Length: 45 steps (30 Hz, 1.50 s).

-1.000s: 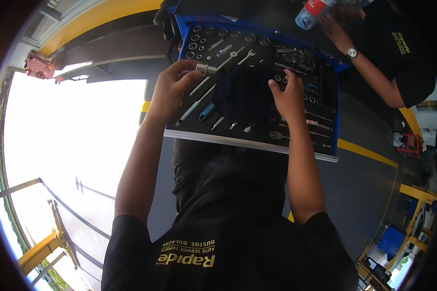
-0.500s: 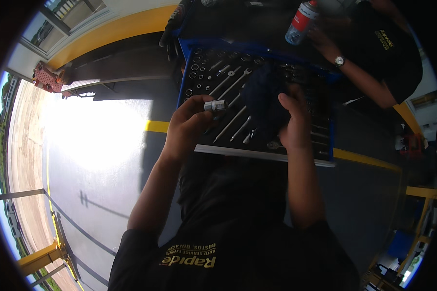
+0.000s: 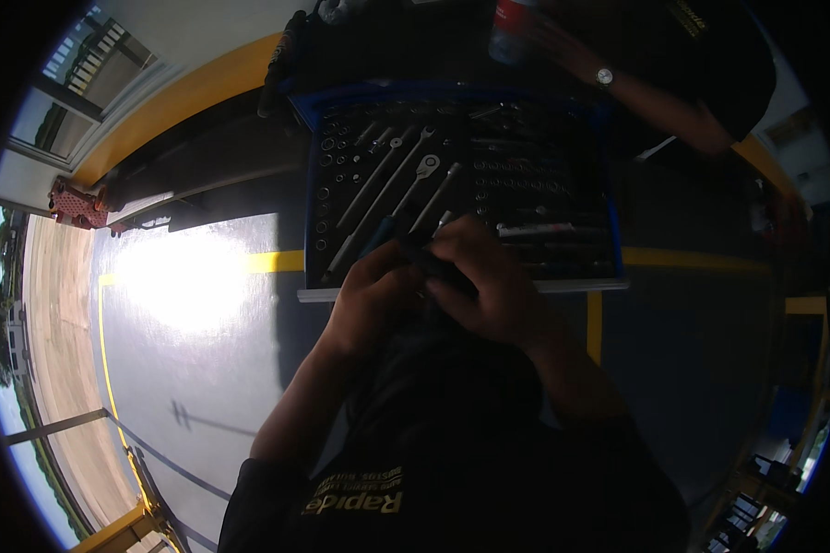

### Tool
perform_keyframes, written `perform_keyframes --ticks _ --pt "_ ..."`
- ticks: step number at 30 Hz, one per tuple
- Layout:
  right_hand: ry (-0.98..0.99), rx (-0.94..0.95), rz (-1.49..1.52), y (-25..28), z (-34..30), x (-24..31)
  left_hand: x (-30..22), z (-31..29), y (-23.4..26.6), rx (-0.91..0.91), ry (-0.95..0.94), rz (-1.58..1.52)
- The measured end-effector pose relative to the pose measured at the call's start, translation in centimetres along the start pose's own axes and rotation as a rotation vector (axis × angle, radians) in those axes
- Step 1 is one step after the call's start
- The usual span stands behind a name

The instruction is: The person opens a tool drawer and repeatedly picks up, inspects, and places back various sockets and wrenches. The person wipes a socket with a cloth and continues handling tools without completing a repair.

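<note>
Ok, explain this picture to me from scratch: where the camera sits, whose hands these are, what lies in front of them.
The camera is worn on a person's head and looks down, so their own arms enter from below; the fisheye lens bends straight edges. Their left hand and right hand meet at the near edge of a blue tool tray holding ratchets, sockets and bits. Together they grip a small dark tool; it is too shadowed to tell its kind. Beyond the tray, another person's hand, with a wristwatch, holds a red and white can. The floor is grey with yellow lines.
</note>
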State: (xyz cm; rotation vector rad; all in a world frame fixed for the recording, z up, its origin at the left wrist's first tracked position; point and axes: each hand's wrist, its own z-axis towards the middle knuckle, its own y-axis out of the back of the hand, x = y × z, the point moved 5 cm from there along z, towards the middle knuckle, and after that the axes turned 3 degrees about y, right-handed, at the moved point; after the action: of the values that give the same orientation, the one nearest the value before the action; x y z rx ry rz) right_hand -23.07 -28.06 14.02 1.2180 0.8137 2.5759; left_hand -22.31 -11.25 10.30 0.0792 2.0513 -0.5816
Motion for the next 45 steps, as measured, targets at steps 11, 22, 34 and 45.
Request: perform_keyframes --ticks 11,22,34,45 --pt "-0.269 0.123 0.151 -1.2 -1.1 -1.3 0.1 -0.3 0.1 -0.077 0.056 0.192" --pt "-0.700 0.032 0.471 -2.4 -1.9 -4.4 -3.2 -1.5 -3.6 -0.031 -0.637 1.151" --pt "-0.329 -0.457 -0.094 -0.4 -1.8 -1.8 -2.3 1.6 -2.5 -0.034 -0.239 0.441" --pt "-0.566 -0.458 0.336 -0.4 -1.3 -3.7 -4.4 -0.2 -3.7 -0.115 -0.936 1.118"
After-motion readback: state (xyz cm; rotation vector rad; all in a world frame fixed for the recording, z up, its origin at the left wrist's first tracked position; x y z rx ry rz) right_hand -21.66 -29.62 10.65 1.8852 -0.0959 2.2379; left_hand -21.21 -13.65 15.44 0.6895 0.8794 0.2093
